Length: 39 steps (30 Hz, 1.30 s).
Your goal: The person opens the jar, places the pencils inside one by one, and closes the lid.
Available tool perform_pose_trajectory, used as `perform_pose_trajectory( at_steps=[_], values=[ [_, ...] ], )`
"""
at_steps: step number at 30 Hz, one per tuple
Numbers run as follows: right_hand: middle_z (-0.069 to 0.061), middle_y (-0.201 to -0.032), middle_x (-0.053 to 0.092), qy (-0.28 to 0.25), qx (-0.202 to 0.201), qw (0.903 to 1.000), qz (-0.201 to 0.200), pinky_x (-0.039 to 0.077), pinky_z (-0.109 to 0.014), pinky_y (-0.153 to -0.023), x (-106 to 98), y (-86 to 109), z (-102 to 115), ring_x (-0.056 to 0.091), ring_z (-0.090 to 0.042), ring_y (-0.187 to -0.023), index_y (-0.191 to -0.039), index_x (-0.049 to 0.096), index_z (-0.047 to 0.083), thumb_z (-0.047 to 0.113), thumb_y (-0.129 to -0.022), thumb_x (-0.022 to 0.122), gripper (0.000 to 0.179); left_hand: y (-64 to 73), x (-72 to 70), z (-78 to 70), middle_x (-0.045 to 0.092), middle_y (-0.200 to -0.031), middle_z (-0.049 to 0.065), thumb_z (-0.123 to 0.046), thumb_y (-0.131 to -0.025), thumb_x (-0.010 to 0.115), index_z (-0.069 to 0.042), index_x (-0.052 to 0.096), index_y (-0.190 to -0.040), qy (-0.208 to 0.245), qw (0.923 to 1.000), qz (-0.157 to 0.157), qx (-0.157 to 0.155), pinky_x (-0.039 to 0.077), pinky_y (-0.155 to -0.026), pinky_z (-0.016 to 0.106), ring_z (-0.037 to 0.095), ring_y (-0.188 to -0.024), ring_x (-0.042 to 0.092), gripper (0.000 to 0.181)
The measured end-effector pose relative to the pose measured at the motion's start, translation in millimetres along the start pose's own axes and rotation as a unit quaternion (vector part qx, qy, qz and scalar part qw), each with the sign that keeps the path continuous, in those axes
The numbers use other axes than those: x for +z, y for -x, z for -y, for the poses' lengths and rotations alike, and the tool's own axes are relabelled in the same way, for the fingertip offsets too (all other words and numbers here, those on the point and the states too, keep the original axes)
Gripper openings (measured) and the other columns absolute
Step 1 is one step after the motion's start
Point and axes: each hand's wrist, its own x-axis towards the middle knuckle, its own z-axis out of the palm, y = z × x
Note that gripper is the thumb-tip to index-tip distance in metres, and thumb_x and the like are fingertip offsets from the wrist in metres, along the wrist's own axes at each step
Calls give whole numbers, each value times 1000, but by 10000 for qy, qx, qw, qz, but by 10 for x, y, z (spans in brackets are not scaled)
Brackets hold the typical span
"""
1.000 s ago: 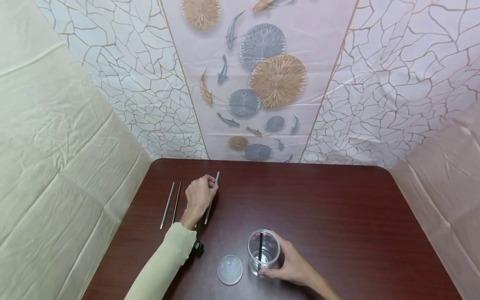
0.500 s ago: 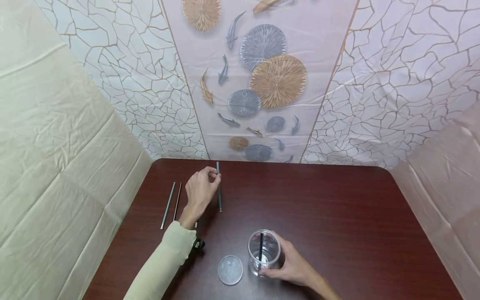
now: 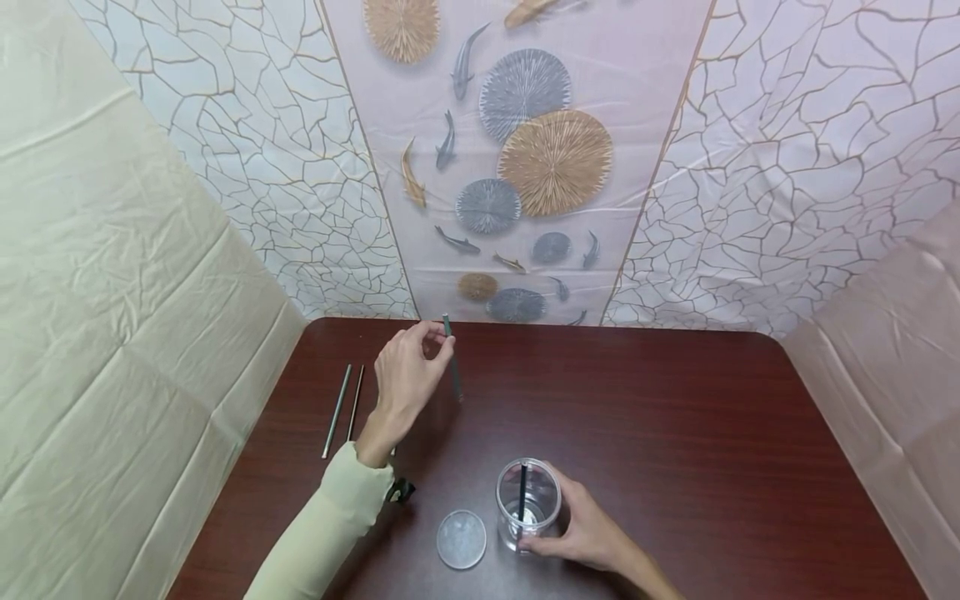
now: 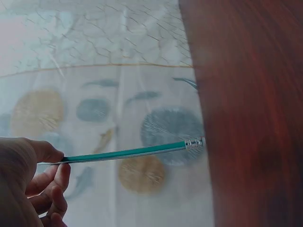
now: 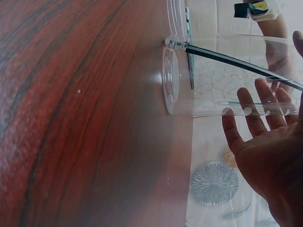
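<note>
My left hand pinches a green pencil between thumb and fingertips, above the far left part of the table. The pencil's silver ferrule and eraser end points down toward the tabletop. My right hand grips a clear plastic cup from its right side, fingers and thumb around the wall. Upright on the table, the cup has a dark striped pencil leaning inside it, eraser end at the bottom. Two more pencils, one green and one dark, lie left of my left hand.
A round clear lid lies flat just left of the cup. Another pencil's end peeks out beside my left wrist, the rest hidden. A patterned cloth hangs behind the table's far edge.
My left hand has lifted the green pencil off the table, moving it slightly away and to the right while tipping it more upright. My right hand and the cup have stayed put.
</note>
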Motion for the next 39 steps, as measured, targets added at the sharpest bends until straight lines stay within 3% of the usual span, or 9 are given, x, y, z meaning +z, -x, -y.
perform_pose_trajectory(
  at_steps=[12, 25, 39],
  values=[
    [-9, -131, 70, -3, -63, 10000, -16, 49, -41, -109, -4, -2, 1, 68, -24, -118, -146, 53, 1, 19, -79, 96, 81, 6, -290, -377, 72, -83, -8, -26, -93, 80, -19, 78, -99, 597, 9966, -271, 506, 47, -65, 35, 14, -74, 61, 10],
    [-9, -131, 70, 39, -23, 10000, -32, 49, -41, -109, 1, 6, -7, 68, -23, -118, -147, 53, 3, 19, -79, 96, 82, 76, -608, -720, 71, -80, -8, -21, -89, 83, -17, 78, -95, 1364, 9852, -424, 944, 43, -64, 31, 16, -71, 59, 9],
    [-10, -130, 71, -3, -12, 10000, -51, 51, -43, -107, 4, 2, -12, 69, -24, -117, -147, 53, 1, 19, -78, 96, 83, 253, -829, -961, 65, -80, -15, -22, -89, 85, -23, 78, -96, 1847, 9763, 20, 1126, 43, -67, 30, 8, -73, 57, 10]
  ],
)
